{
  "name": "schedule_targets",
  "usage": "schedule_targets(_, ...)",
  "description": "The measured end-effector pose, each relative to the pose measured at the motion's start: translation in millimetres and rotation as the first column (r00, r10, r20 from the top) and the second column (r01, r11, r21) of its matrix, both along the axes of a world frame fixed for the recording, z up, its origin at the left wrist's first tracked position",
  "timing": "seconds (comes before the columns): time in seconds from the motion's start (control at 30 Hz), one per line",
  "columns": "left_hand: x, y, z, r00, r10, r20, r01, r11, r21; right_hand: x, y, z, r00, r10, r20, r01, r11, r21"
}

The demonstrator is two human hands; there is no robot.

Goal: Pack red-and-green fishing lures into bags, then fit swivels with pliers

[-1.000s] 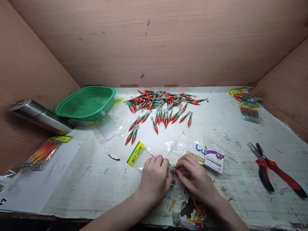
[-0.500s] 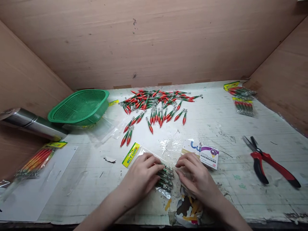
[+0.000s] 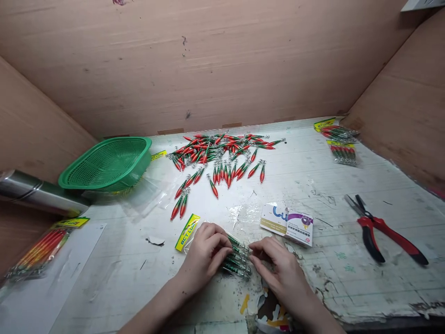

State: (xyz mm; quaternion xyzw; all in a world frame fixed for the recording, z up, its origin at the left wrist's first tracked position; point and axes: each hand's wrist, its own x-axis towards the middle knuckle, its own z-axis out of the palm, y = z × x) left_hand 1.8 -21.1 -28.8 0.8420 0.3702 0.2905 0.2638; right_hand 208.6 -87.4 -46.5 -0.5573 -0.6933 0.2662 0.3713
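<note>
A clear plastic bag of fishing lures (image 3: 237,260) lies flat on the table in front of me, its yellow header reading BCT LURE at the far left end. My left hand (image 3: 206,253) is curled over the bag's middle, thumb and fingers closed on it and hiding the lure bodies. Green tails and metal hooks stick out to the right of that hand. At the hook end, my right hand (image 3: 282,268) has its thumb and fingertips closed at the bag's edge; the exact grip is partly unclear. Loose red-and-green lures (image 3: 227,174) lie in a pile farther back.
A green plastic basket (image 3: 104,182) and a metal flask (image 3: 41,195) stand at left, near a bag of orange lures (image 3: 41,248). Small printed boxes (image 3: 299,227) lie beyond my right hand. Red-handled pliers (image 3: 385,232) and packed lures (image 3: 342,153) are at right.
My right hand's fingertips have come in to the hook end of the bag. The left hand's thumb and fingers have drawn closer together. The whole view has shifted slightly.
</note>
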Motion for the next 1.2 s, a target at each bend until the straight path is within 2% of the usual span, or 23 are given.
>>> schedule_targets(0.13,3,-8,1.5,0.995,0.096,0.038,-0.094,0.993,-0.068,-4,4,-1.1,1.000,0.024,0.000,-0.024,0.999,-0.046)
schedule_targets(0.43,8,-14,-4.4,0.991,0.071,0.117,-0.064,0.996,-0.061,-9,11,1.8,0.998,-0.064,-0.014,0.063,0.997,-0.051)
schedule_targets(0.67,11,-17,-3.9,0.981,0.131,0.141,-0.121,0.990,-0.076,-14,12,3.9,1.000,-0.014,0.004,0.014,1.000,-0.015)
schedule_targets(0.87,10,-18,-7.1,0.983,0.105,0.152,-0.094,0.993,-0.078,-10,12,6.5,1.000,-0.015,-0.015,0.014,0.999,-0.041)
schedule_targets(0.93,10,-18,-7.6,0.983,0.107,0.151,-0.094,0.991,-0.094,-4,11,9.8,0.999,0.013,-0.036,-0.016,0.996,-0.085)
schedule_targets(1.03,9,-18,-7.3,0.983,0.110,0.150,-0.095,0.990,-0.103,6,10,15.5,0.992,0.120,-0.025,-0.122,0.982,-0.147)
schedule_targets(1.1,9,-18,-6.6,0.983,0.107,0.152,-0.093,0.991,-0.096,8,9,17.7,0.984,0.174,0.021,-0.169,0.974,-0.151)
schedule_targets(1.2,8,-18,-5.2,0.985,0.093,0.145,-0.080,0.993,-0.089,6,8,17.0,0.979,0.189,0.078,-0.177,0.974,-0.141)
